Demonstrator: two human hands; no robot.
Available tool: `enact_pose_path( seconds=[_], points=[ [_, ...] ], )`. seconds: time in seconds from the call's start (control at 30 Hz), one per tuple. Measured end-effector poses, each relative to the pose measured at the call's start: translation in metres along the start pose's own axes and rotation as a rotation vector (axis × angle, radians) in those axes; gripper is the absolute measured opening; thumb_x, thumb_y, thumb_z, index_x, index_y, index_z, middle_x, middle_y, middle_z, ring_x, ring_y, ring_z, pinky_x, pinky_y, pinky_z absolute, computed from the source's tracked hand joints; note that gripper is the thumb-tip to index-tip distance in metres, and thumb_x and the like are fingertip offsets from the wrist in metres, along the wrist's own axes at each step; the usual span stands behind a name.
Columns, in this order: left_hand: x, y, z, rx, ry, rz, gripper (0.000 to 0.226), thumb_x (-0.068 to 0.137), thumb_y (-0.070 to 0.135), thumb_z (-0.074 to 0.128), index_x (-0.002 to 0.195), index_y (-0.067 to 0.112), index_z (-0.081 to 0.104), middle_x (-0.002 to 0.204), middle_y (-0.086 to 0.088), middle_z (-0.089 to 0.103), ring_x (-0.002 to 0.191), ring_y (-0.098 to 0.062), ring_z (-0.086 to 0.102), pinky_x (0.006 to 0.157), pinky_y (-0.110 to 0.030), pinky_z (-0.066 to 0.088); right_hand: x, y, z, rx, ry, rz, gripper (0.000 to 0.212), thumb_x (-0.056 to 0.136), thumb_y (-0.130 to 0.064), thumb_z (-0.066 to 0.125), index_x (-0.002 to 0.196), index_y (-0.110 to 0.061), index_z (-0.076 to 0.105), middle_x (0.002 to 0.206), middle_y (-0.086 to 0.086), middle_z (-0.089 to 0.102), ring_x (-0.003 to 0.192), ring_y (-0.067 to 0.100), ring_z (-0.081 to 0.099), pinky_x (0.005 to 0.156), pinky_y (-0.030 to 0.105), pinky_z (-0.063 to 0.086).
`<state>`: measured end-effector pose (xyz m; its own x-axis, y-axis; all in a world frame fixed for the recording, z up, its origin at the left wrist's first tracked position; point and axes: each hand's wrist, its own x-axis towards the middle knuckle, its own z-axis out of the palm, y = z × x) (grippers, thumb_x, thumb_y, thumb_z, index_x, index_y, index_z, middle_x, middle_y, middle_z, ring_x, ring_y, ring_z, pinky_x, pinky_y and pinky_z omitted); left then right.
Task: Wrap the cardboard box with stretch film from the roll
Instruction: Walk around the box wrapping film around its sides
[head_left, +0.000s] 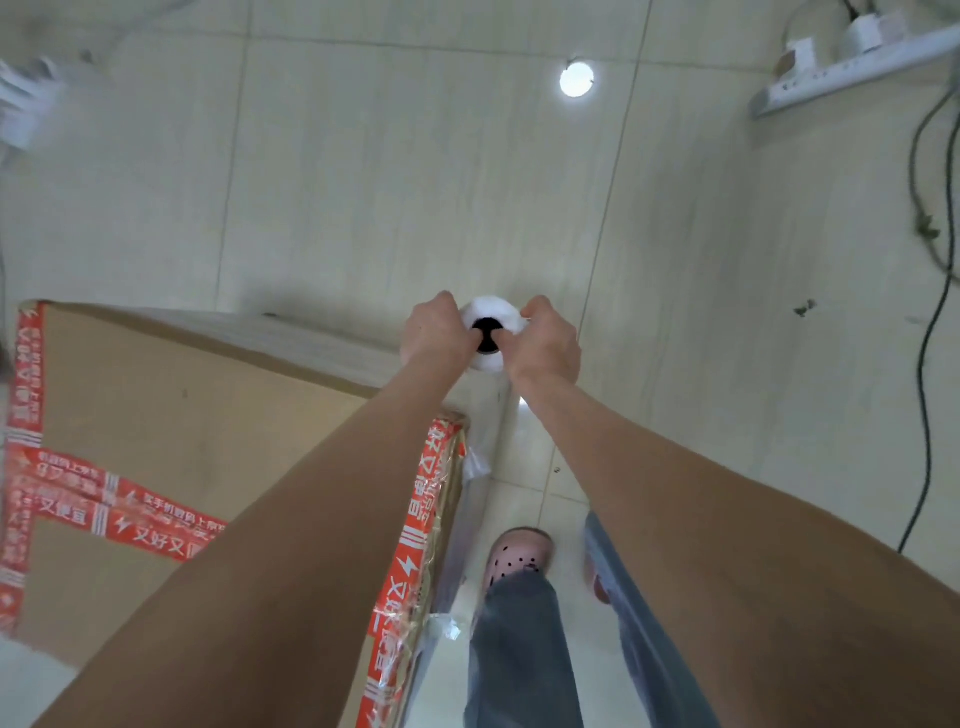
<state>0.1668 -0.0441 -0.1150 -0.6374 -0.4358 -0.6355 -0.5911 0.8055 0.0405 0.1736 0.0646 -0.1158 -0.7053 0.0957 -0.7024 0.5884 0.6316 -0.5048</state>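
Left hand (434, 332), right hand (548, 345): fingers curled round top of upright white stretch-film roll (493, 310), thumbs at black core. Roll sits just beyond far-right corner of brown red-taped cardboard box (182, 410) on tiled floor (415, 182). Advice: hold clear film (460, 540) taut and roll vertical when rounding corner.

The cardboard box (171, 441) fills the lower left of the frame; the roll (491, 312) sits at centre, past its right corner, between both hands; a power strip (852, 70) lies upper right.

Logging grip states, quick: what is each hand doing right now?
Left hand: grips the stretch film roll at its top end.
Right hand: grips the same roll.
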Motion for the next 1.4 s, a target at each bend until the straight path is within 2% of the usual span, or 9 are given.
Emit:
enact_pose_path(
  seconds=[0.23, 0.37, 0.47, 0.6, 0.77, 0.93, 1.13, 1.23, 1.4],
  points=[
    [0.003, 0.008, -0.006, 0.124, -0.051, 0.055, 0.033, 0.085, 0.022, 0.062, 0.112, 0.008, 0.049, 0.109, -0.013, 0.060, 0.102, -0.032, 0.059, 0.067, -0.033, 0.039, 0.004, -0.006, 0.000, -0.048, -0.017, 0.023, 0.017, 0.083, -0.024, 0.061, 0.088, -0.018, 0.046, 0.082, 0.002, 0.053, 0.074, 0.025, 0.052, 0.062, 0.030, 0.038],
    [0.007, 0.019, -0.010, 0.288, 0.001, 0.341, 0.039, 0.084, 0.016, 0.057, 0.121, 0.014, 0.044, 0.112, -0.009, 0.052, 0.102, -0.028, 0.054, 0.065, -0.034, 0.037, 0.012, -0.014, -0.001, -0.072, -0.034, 0.042, 0.010, 0.084, -0.023, 0.055, 0.084, -0.018, 0.046, 0.082, 0.002, 0.057, 0.074, 0.025, 0.056, 0.059, 0.031, 0.039],
    [0.017, 0.024, -0.015, 0.372, 0.037, 0.474, 0.027, 0.085, 0.015, 0.054, 0.112, 0.013, 0.050, 0.107, -0.007, 0.051, 0.096, -0.027, 0.052, 0.062, -0.033, 0.035, 0.017, -0.019, 0.000, -0.115, -0.029, 0.017, 0.004, 0.084, -0.021, 0.051, 0.087, -0.018, 0.049, 0.088, 0.004, 0.059, 0.077, 0.026, 0.057, 0.058, 0.031, 0.036],
    [0.033, 0.016, -0.029, 0.300, 0.036, 0.411, 0.019, 0.085, 0.015, 0.052, 0.103, 0.011, 0.052, 0.101, -0.009, 0.054, 0.087, -0.031, 0.058, 0.060, -0.033, 0.035, 0.026, -0.037, 0.002, -0.238, -0.017, -0.077, 0.023, 0.087, -0.020, 0.048, 0.107, -0.022, 0.058, 0.102, 0.005, 0.059, 0.088, 0.027, 0.058, 0.065, 0.030, 0.036],
    [0.046, -0.005, -0.039, 0.055, 0.039, 0.153, 0.019, 0.080, 0.020, 0.057, 0.094, 0.008, 0.052, 0.093, -0.012, 0.059, 0.079, -0.031, 0.056, 0.060, -0.032, 0.037, 0.040, -0.064, 0.010, -0.262, -0.072, -0.240, 0.034, 0.085, -0.009, 0.050, 0.117, -0.021, 0.054, 0.113, 0.003, 0.054, 0.096, 0.026, 0.057, 0.068, 0.030, 0.035],
    [0.061, -0.021, -0.056, -0.070, -0.014, -0.058, 0.030, 0.081, 0.038, 0.062, 0.095, 0.011, 0.058, 0.099, -0.010, 0.063, 0.086, -0.027, 0.059, 0.062, -0.030, 0.038, 0.047, -0.078, 0.019, -0.176, -0.121, -0.071, 0.045, 0.083, -0.029, 0.062, 0.122, -0.014, 0.045, 0.119, 0.008, 0.048, 0.102, 0.029, 0.057, 0.074, 0.033, 0.041],
    [0.075, -0.014, -0.064, 0.098, 0.020, 0.195, 0.037, 0.083, 0.020, 0.058, 0.117, 0.013, 0.047, 0.108, -0.009, 0.053, 0.091, -0.029, 0.058, 0.062, -0.033, 0.037, 0.054, -0.094, 0.026, -0.208, -0.108, -0.098, 0.029, 0.081, -0.021, 0.060, 0.107, -0.017, 0.049, 0.103, 0.005, 0.051, 0.093, 0.027, 0.057, 0.067, 0.032, 0.038],
    [0.082, -0.012, -0.069, 0.179, 0.054, 0.305, 0.029, 0.082, 0.014, 0.054, 0.111, 0.013, 0.053, 0.104, -0.009, 0.053, 0.087, -0.030, 0.058, 0.059, -0.032, 0.036, 0.058, -0.101, 0.031, -0.239, -0.099, -0.132, 0.026, 0.081, -0.020, 0.059, 0.106, -0.020, 0.052, 0.097, 0.000, 0.049, 0.095, 0.026, 0.056, 0.068, 0.030, 0.036],
    [0.097, -0.030, -0.084, 0.101, 0.035, 0.192, 0.017, 0.082, 0.018, 0.054, 0.098, 0.012, 0.055, 0.089, -0.006, 0.052, 0.078, -0.027, 0.053, 0.059, -0.031, 0.034, 0.069, -0.127, 0.040, -0.308, -0.129, -0.236, 0.036, 0.085, -0.016, 0.052, 0.120, -0.024, 0.058, 0.114, 0.002, 0.058, 0.104, 0.023, 0.058, 0.082, 0.028, 0.041]
  ],
)
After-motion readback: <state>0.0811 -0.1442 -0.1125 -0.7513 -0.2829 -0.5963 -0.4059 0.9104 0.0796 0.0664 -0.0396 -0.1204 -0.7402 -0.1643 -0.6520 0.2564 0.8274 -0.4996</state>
